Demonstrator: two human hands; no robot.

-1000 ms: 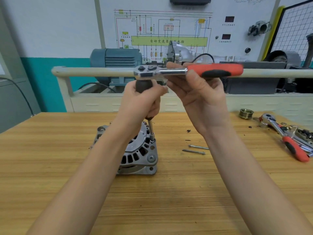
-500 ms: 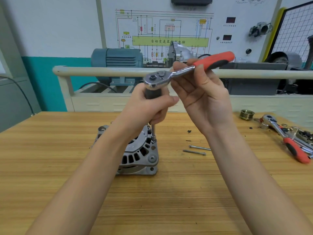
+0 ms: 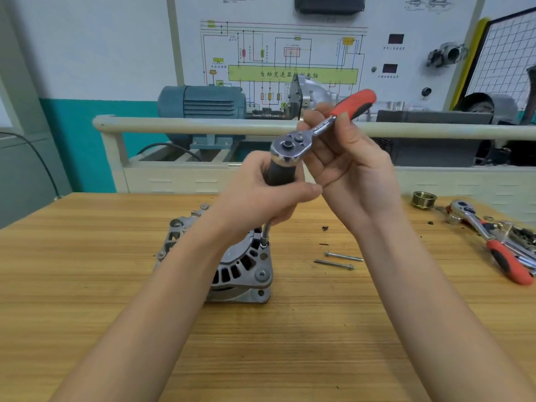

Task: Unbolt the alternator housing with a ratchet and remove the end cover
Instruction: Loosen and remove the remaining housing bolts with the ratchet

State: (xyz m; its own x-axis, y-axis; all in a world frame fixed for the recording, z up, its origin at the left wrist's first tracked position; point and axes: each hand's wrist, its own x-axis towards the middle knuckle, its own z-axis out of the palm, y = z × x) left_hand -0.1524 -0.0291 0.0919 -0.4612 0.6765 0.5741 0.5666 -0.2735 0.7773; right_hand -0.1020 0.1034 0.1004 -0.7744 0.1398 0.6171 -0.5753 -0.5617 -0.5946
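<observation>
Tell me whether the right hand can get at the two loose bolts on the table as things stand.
Probably yes, once it lets go: the right hand holds the ratchet handle above, and the two loose bolts lie in the open on the table beneath it, nothing lying over them.

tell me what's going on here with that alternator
A person is unbolting an alternator that sits on a wooden table. The left hand grips the dark extension handle, whose socket sits on a bolt at the housing edge. The right hand holds the red-handled ratchet on top of it. Two long bolts already lie on the table, and a second ratchet lies to the right.
</observation>
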